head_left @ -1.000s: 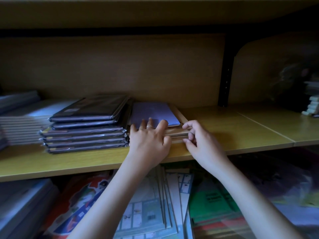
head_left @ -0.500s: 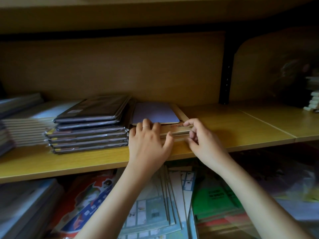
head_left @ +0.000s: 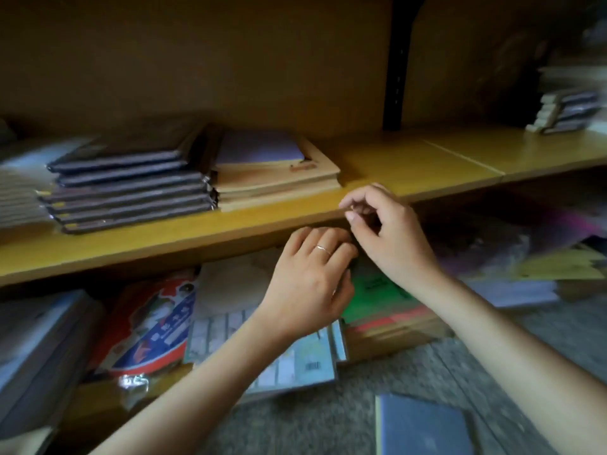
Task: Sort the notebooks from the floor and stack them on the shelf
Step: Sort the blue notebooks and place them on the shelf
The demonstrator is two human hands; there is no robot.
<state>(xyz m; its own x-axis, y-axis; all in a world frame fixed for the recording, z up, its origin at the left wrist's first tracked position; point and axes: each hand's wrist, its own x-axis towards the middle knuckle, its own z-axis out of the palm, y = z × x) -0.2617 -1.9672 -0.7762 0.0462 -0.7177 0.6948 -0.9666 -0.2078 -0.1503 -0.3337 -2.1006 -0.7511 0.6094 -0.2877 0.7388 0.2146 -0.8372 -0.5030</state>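
Observation:
A small stack of tan notebooks (head_left: 279, 183) with a lilac one on top (head_left: 259, 151) lies on the wooden shelf (head_left: 410, 165), beside a taller stack of dark wrapped notebooks (head_left: 131, 188). My left hand (head_left: 312, 277) hangs just below the shelf's front edge, fingers loosely curled, a ring on one finger, holding nothing. My right hand (head_left: 384, 231) is in front of the shelf edge, right of the tan stack, fingers loosely bent and empty. A blue notebook (head_left: 423, 425) lies on the grey floor at the bottom.
More stacks sit at the shelf's far left (head_left: 19, 195) and far right (head_left: 568, 110). A black bracket (head_left: 397, 60) stands upright at the back. Under the shelf lie packets, a green book (head_left: 377, 290) and printed covers (head_left: 154, 326).
Both hands have let go of the tan stack and drawn back and down off the shelf. The view has tilted down, so the floor and blue notebook now show.

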